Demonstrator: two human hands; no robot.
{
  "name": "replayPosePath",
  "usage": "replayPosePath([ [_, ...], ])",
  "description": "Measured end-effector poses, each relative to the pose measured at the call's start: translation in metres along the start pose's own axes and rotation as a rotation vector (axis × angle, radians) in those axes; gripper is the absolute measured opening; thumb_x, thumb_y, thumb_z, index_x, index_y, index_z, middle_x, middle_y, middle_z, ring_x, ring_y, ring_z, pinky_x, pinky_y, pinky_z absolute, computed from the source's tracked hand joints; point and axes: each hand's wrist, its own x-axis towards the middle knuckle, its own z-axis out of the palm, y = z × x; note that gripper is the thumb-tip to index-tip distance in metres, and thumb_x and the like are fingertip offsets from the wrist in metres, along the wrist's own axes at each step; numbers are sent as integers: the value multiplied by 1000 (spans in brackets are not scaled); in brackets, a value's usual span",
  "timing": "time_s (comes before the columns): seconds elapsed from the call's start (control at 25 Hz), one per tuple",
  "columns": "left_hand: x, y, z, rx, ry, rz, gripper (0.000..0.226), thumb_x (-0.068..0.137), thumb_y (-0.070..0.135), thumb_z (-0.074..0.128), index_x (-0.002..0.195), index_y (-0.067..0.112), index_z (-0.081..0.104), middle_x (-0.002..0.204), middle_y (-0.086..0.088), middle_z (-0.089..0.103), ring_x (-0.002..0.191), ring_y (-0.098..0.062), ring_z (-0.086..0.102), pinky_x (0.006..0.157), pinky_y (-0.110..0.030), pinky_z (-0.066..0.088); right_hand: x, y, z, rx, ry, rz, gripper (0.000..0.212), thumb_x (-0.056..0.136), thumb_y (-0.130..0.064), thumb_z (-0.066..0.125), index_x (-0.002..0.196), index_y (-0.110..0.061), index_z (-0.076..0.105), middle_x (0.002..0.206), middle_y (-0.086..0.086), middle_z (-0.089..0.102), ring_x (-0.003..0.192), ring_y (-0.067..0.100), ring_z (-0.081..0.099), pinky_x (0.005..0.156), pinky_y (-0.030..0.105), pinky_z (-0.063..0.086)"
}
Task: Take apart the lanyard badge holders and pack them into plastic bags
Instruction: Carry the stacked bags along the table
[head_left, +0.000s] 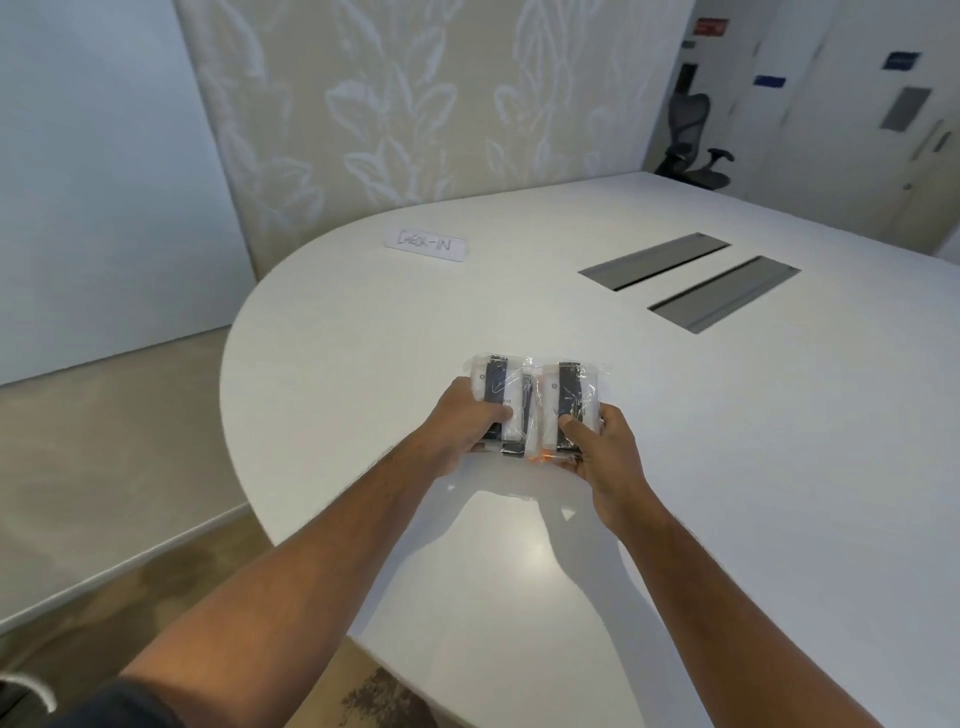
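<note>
We are gripping two clear plastic bags of white badge holders, left hand (470, 423) curled on the left bag (501, 387), right hand (597, 447) on the right bag (569, 389); slick film risking slipping onto the white table (727, 467).

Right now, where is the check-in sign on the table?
In the head view the sign lies flat near the table's far left edge, well beyond both hands, left of the two grey cable slots.

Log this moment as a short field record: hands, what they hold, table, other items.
left hand: grips left bagged bundle
right hand: grips right bagged bundle
bundles: side by side, clear plastic, white badges and dark straps inside
table: white, rounded end
paper sign: lies flat, far from the hands
cable hatches: two, grey, shut
</note>
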Motion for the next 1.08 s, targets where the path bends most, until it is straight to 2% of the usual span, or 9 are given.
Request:
replayPosePath([
  [0.08, -1, -3, -11, -32, 40, 8, 25, 87, 5, 73, 108, 16, 66, 114, -16, 75, 93, -26, 71, 91, -49, 62, 1, 1, 13, 5, -31, -3, 24, 97, -10, 66, 118, -18, 58, 114, 8, 73, 92, 22, 74, 81, 42, 63],
  [0.2, -2, -5, -34, -52, 116, 19, 26, 85, 7, 74, 105, 19, 63, 110, -11, 74, 94, -26, 70, 84, -42, 57, 4, -1, 37, 20, -84, -6, 24, 96, -10, 66, 117, -19, 59, 112, 6, 73, 93, 21, 75, 84, 43, 63],
  [0.36, 3, -6, -64, -113, 137, 22, 31, 84, 5, 74, 111, 16, 66, 113, -15, 76, 108, -35, 74, 92, -55, 61, 12, 0, 70, 27, -134, 3, 23, 96, -12, 67, 115, -21, 59, 113, 6, 72, 96, 24, 74, 88, 46, 62],
  [0.48, 14, -5, -92, -139, 140, 49, 29, 84, 4, 74, 109, 17, 66, 114, -16, 76, 108, -36, 74, 91, -59, 60, 21, 0, 98, 34, -141, 9, 21, 97, -13, 66, 116, -20, 58, 110, 5, 72, 88, 20, 73, 81, 40, 60],
  [0.6, 30, -6, -124, -148, 138, 71, 29, 85, 4, 75, 108, 18, 64, 114, -18, 75, 109, -38, 73, 91, -60, 60, 33, 3, 130, 25, -125, 6, 21, 99, -16, 65, 118, -17, 59, 112, 9, 72, 88, 20, 73, 78, 37, 58],
  [0.84, 67, -4, -205, -151, 116, 97, 38, 85, 10, 79, 111, 22, 55, 115, -11, 71, 108, -34, 72, 92, -56, 61, 53, 9, 214, 10, -62, -17, 28, 95, -19, 70, 120, -12, 60, 112, 14, 74, 89, 23, 75, 85, 42, 62],
  [0.92, 79, -2, -233, -149, 87, 110, 43, 86, 10, 80, 117, 20, 54, 115, -11, 71, 106, -33, 73, 90, -53, 62, 60, 13, 242, 22, -35, -16, 31, 94, -18, 73, 121, -10, 60, 109, 14, 74, 87, 24, 75, 87, 44, 62],
  [1.08, 99, 0, -277, -154, -4, 111, 52, 89, 13, 80, 131, 20, 49, 116, -8, 73, 101, -29, 75, 82, -42, 65, 71, 19, 282, 71, 19, -12, 33, 93, -16, 74, 121, -6, 60, 102, 14, 72, 77, 21, 71, 77, 36, 59],
])
